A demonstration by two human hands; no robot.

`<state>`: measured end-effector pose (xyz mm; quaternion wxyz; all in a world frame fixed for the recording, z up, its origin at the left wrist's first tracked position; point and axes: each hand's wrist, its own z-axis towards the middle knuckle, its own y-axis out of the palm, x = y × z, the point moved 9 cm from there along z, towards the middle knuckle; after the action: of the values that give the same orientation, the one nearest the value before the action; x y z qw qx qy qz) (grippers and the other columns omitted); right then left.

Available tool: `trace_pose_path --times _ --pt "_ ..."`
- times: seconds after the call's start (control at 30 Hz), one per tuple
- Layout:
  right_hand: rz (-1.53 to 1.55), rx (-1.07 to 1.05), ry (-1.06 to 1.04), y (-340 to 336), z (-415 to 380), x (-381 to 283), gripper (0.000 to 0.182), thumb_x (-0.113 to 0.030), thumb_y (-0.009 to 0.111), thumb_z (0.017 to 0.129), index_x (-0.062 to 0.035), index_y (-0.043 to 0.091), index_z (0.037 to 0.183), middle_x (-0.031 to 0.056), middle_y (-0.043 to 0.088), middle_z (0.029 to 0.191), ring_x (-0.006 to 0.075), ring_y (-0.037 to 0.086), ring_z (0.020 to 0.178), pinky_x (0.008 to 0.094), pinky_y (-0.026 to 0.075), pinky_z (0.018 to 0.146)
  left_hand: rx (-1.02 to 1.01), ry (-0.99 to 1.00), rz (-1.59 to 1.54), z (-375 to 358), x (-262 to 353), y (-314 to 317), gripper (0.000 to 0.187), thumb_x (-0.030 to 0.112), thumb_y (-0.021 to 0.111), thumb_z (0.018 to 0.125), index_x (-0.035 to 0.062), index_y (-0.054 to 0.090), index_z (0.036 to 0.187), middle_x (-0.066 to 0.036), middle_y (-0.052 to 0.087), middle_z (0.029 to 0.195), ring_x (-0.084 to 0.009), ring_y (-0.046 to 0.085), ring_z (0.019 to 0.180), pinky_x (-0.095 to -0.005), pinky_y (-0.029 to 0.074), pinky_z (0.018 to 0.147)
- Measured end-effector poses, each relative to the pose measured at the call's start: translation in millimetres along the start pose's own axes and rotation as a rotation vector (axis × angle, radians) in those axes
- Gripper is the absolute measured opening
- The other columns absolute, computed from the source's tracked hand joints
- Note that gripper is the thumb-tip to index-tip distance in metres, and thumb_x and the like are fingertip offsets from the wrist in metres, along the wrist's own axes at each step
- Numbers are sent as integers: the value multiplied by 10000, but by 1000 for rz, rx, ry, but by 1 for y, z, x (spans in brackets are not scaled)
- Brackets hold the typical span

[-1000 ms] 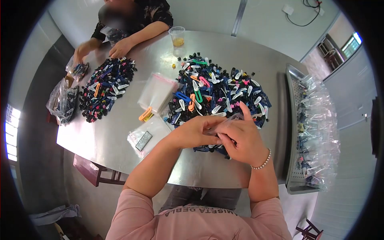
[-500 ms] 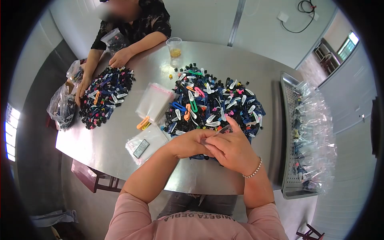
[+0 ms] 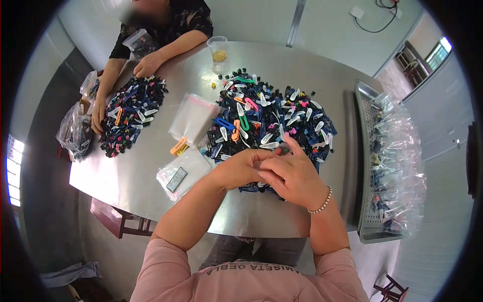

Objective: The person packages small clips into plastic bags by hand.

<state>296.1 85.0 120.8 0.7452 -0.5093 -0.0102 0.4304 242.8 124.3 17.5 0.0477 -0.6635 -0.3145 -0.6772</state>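
My left hand (image 3: 240, 168) and my right hand (image 3: 292, 176) meet at the near edge of a big pile of coloured hair clips (image 3: 271, 118) on a steel table (image 3: 131, 176). Both pinch a small clear plastic bag (image 3: 282, 150), of which only a sliver shows between the fingers. A pearl bracelet circles my right wrist. What is inside the bag is hidden by my fingers.
A stack of empty clear bags (image 3: 193, 118) and a flat bag with a dark label (image 3: 178, 176) lie left of my hands, with an orange clip (image 3: 178, 146) between. A metal tray of filled bags (image 3: 390, 161) stands right. Across the table another person sorts a second pile (image 3: 128, 118); a cup (image 3: 218, 49) stands nearby.
My hands have closed tighter together, and the clear bag that stuck up between them is now almost covered. The other person's left hand has moved onto their pile.
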Motion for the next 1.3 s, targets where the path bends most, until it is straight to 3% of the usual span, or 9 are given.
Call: trace_pose_path --times 0.27,0.47,0.6,0.8,0.93,0.97,1.1,1.2,1.3 --pt "92 43 102 -17 -1 22 57 -144 654 862 -90 638 865 42 640 686 230 613 634 498 360 1040 61 -123 -29 -4 0 3 461 169 739 837 60 577 1255 -32 655 1081 -117 623 987 -267 525 814" --pt "263 30 172 -21 -3 40 23 -69 682 838 -56 663 844 33 663 707 151 632 646 466 410 1025 112 -120 44 -3 2 0 401 222 690 887 85 583 1248 -5 658 1049 -101 633 927 -256 541 760" --pt "556 438 490 -52 -28 106 102 -46 619 904 4 654 985 40 695 922 101 632 803 298 490 898 156 -76 24 -3 1 -5 276 181 649 917 74 629 1171 -7 667 1011 -101 643 888 -262 549 738" --pt "262 505 661 -39 -53 179 235 -57 601 913 3 622 1139 74 678 1064 122 626 940 262 500 822 154 -98 67 -3 -1 -2 272 188 670 902 69 648 1146 -12 680 966 -100 647 862 -257 544 722" --pt "169 538 582 -36 -29 182 262 -59 603 902 -8 619 1158 90 671 1089 134 619 994 287 507 838 138 -103 68 -5 4 -1 276 188 683 892 66 654 1138 -13 682 937 -100 644 855 -254 537 715" --pt "138 420 700 -35 -24 191 283 -78 619 893 -21 616 1170 119 663 1102 174 635 984 288 511 831 126 -96 60 -4 0 -3 275 189 682 893 65 655 1137 -12 682 934 -98 642 851 -254 536 717" --pt "-132 80 560 -21 22 208 307 -126 638 864 -60 627 1165 155 637 1096 304 625 969 366 502 853 115 -88 67 -3 5 -2 271 188 679 897 56 657 1132 -9 681 929 -90 633 835 -249 527 715" --pt "-409 -119 382 -2 35 206 270 -168 605 878 -96 641 1135 154 632 1109 350 610 969 422 481 893 135 -100 94 -5 9 -3 267 186 679 898 49 659 1126 -5 681 930 -86 626 824 -245 519 709" --pt "-446 -126 454 -3 30 199 235 -161 585 887 -105 659 1102 130 652 1068 353 609 956 423 482 888 128 -79 68 -4 7 -6 267 189 677 900 48 660 1126 -3 681 929 -83 620 816 -242 513 706"
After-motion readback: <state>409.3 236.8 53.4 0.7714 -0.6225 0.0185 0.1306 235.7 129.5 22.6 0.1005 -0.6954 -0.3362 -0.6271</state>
